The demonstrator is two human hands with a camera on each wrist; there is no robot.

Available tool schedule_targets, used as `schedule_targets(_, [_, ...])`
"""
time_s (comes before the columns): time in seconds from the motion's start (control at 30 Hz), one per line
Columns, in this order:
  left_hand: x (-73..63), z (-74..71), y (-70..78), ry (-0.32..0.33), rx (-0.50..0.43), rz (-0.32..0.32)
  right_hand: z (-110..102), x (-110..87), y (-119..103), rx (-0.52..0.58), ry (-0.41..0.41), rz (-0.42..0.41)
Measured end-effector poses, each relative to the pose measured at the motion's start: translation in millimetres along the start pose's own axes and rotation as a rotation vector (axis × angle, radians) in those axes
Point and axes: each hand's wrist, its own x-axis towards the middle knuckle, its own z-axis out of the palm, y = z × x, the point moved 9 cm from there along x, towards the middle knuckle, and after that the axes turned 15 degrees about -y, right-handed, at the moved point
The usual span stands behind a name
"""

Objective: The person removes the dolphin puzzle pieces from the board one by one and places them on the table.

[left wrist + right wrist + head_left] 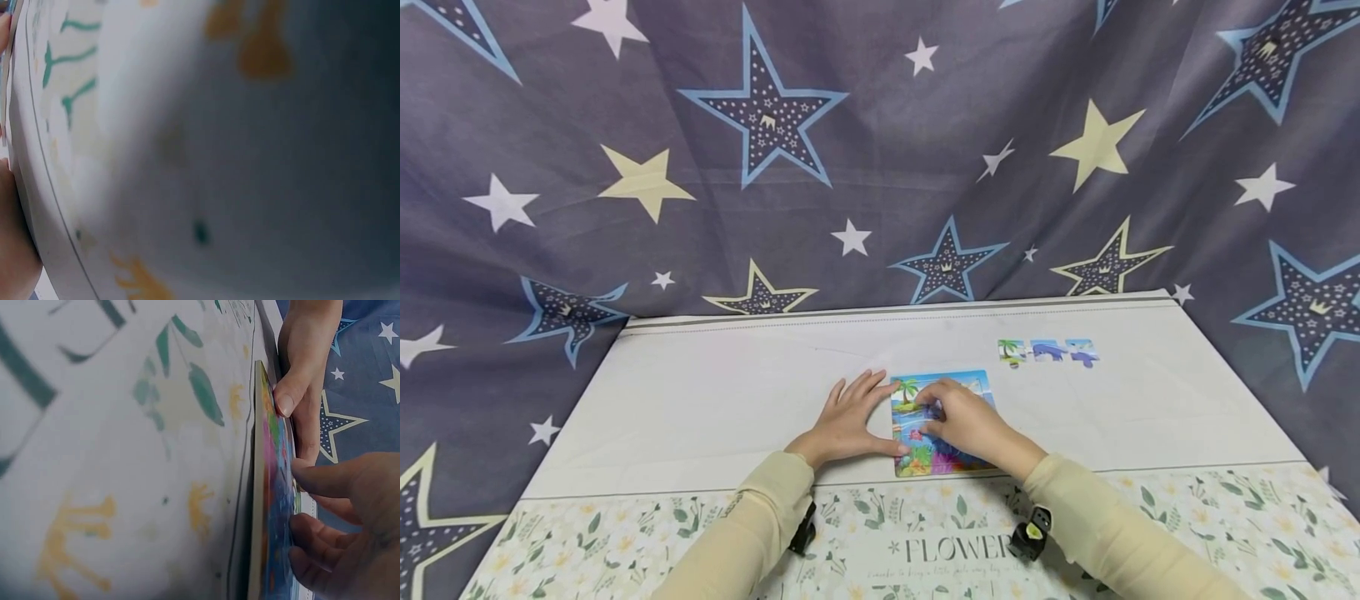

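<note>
A colourful jigsaw puzzle board (917, 463) with a sea scene lies flat on the white tabletop. My left hand (847, 423) spreads along its left side, thumb on the lower left edge and index fingertip near the upper left corner. Over the middle of the board, my right hand (966, 422) bends its thumb and fingers down around a puzzle piece (934, 411), which is mostly hidden by the hand. In the right wrist view, the right fingertips (300, 528) meet the picture surface, the thumb a little apart from them.
Three loose puzzle pieces lie in a row at the back right: a palm tree piece (1011, 350), a dolphin piece (1047, 351) and another blue-purple piece (1081, 351). A floral cloth (865, 533) covers the front of the table. Behind hangs a star-patterned curtain (865, 167).
</note>
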Motion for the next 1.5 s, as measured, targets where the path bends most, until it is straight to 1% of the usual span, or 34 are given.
schedule_targets(0.33, [-0.1, -0.6, 1.4, -0.011, 0.002, -0.014, 4, 8.9, 2, -0.017, -0.093, 0.049])
schedule_targets(0.47, [-0.8, -1.3, 2.2, -0.004, -0.006, -0.012, 5, 10.3, 1, -0.018, -0.131, 0.062])
schedule_targets(0.63, [-1.2, -1.7, 2.5, 0.002, 0.0, -0.015, 6, 10.3, 0, -0.015, -0.131, 0.057])
schedule_targets(0.8, [-0.9, -1.4, 1.6, 0.002, 0.008, -0.018, 4, 8.2, 0, 0.022, -0.093, 0.033])
schedule_targets(1.03, [1.1, -0.1, -0.6, -0.003, 0.01, -0.023, 1, 4.7, -2, 0.028, -0.045, -0.027])
schedule_targets(1.2, [2.1, 0.2, -1.5, 0.001, 0.007, -0.024, -4, 2.6, -3, 0.063, -0.034, -0.071])
schedule_targets(1.37, [2.1, 0.6, -1.1, 0.0, 0.01, -0.023, -6, 0.3, -4, 0.108, -0.046, -0.128])
schedule_targets(1.5, [1.9, 0.7, -0.9, -0.001, 0.007, -0.023, -6, -1.2, -3, 0.133, -0.055, -0.15])
